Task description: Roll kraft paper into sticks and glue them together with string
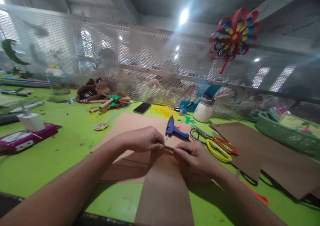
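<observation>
- In the head view, a brown strip of paper (165, 194) ran from the bottom edge of the frame up to the centre, where its narrow far end lay between the two hands.
- The left hand (146, 139), just left of centre, had thumb and forefinger pinched together on the left corner of that end, with no gap between them beyond the paper; the other fingers were curled under and partly hidden.
- The right hand (195, 154), just right of centre, gripped the opposite corner, its thumb along the near side and its forefinger bent over the far side; how its remaining fingers sat could not be told.
- Between the two sets of fingertips, a short, narrow band of the strip's edge showed, apparently folded.
- Just beyond the fingertips, a blue glue gun (175, 129) lay on a pale sheet (135, 126), its nozzle pointing toward the paper's end.
- Right of centre, scissors with yellow and red handles (212, 141) lay near the right hand.
- A green table (62, 126) spread beneath everything.
</observation>
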Available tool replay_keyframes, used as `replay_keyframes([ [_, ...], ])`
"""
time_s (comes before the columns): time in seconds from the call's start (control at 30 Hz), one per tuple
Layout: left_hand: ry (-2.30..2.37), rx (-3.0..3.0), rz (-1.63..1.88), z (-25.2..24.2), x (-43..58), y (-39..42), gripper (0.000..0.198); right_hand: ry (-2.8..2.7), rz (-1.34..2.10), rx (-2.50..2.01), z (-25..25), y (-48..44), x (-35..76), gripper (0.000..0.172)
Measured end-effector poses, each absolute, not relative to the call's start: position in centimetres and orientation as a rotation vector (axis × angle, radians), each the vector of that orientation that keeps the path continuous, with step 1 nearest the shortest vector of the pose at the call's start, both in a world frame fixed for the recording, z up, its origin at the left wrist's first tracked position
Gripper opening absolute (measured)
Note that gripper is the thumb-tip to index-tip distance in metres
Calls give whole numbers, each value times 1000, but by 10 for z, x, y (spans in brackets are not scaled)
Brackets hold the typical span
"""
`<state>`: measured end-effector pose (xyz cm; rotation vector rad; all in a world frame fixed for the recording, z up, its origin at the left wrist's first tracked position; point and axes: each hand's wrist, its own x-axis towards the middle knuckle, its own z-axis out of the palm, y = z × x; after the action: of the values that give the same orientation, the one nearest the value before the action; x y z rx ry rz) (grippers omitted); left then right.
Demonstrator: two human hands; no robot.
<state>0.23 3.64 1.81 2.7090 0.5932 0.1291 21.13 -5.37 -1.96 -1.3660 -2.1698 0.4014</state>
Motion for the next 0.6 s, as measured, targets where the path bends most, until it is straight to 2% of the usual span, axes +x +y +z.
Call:
replay_keyframes([
  [0.3,584,2494,126,20,2,37,29,-2047,619,-1398,-21,-47,223,25],
  [0.6,717,2211,358,13,-1,45,31,-1869,779,-1353,-18,-45,229,25],
])
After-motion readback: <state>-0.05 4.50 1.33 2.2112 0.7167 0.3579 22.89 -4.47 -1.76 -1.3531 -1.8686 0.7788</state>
